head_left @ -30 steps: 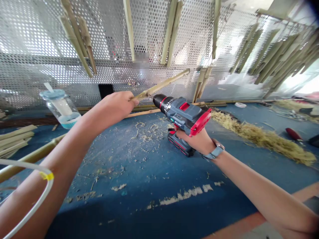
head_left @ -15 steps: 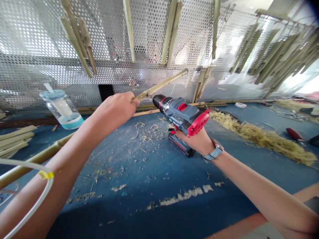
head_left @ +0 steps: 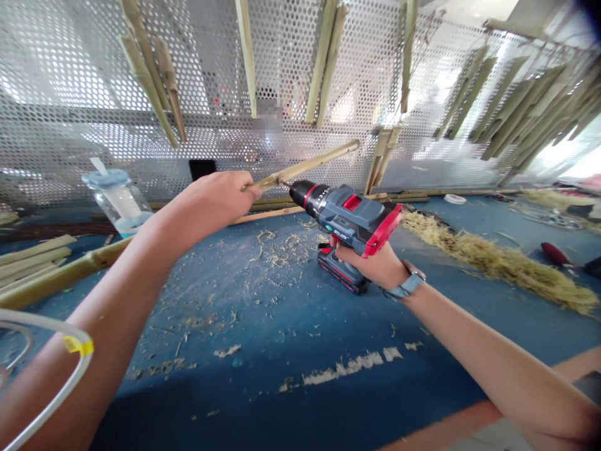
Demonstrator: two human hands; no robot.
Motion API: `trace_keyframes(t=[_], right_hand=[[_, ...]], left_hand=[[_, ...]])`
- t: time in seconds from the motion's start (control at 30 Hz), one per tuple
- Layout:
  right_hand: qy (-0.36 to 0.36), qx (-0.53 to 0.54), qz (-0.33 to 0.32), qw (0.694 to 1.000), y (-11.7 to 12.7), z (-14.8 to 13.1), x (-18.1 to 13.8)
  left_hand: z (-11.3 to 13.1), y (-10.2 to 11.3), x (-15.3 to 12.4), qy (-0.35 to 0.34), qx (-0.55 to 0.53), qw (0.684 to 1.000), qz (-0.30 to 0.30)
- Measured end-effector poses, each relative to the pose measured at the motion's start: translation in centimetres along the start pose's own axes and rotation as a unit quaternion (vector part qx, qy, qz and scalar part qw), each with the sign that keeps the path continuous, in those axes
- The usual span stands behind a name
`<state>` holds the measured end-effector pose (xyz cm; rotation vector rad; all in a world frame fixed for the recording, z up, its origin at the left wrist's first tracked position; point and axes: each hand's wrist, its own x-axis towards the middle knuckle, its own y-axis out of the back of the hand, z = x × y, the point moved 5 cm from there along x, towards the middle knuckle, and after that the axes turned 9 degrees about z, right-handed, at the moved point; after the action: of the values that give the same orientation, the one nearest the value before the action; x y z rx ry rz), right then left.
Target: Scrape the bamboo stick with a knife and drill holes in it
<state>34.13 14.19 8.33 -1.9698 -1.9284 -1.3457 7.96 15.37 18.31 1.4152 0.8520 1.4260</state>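
Note:
My left hand (head_left: pixel 228 195) is closed around one end of a bamboo stick (head_left: pixel 319 160), which slants up to the right above the table. A grey and red cordless drill (head_left: pixel 350 213) is gripped in my right hand (head_left: pixel 370 260), its black chuck pointing left. The drill bit (head_left: pixel 283 182) meets the side of the stick just beyond my left fingers; how deep it sits I cannot tell. The drill's battery hangs just over the blue tabletop, or rests on it; which of these is unclear.
Shavings (head_left: pixel 282 250) litter the blue table (head_left: pixel 263 338). A lidded clear jar (head_left: pixel 115 197) and a bamboo pole (head_left: pixel 75 270) are at left. A pile of fibre (head_left: pixel 498 260) lies at right. Bamboo pieces (head_left: pixel 323 62) hang on the perforated metal screen (head_left: pixel 286 37). A white cable (head_left: pixel 61 322) loops near my left forearm.
The free end of the bamboo stick has dipped slightly and shifted right. The drill has moved a little to the right, with its bit still at the stick.

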Motion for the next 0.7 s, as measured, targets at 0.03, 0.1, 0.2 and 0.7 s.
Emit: trace_keyframes(t=[0.03, 0.1, 0.2, 0.7], right_hand=[[0.002, -0.002, 0.002, 1.000, 0.02, -0.08, 0.07], [0.009, -0.005, 0.011, 1.000, 0.12, -0.18, 0.18], [0.018, 0.011, 0.010, 1.000, 0.18, -0.11, 0.20], [0.016, -0.017, 0.009, 1.000, -0.12, -0.72, 0.32]], left_hand=[[-0.05, 0.07, -0.05, -0.003, 0.000, 1.000, -0.001], [-0.18, 0.13, -0.11, -0.006, 0.000, 1.000, -0.002], [-0.43, 0.06, 0.01, -0.009, -0.001, 1.000, 0.002], [-0.93, -0.20, 0.29, -0.003, 0.006, 1.000, 0.010]])
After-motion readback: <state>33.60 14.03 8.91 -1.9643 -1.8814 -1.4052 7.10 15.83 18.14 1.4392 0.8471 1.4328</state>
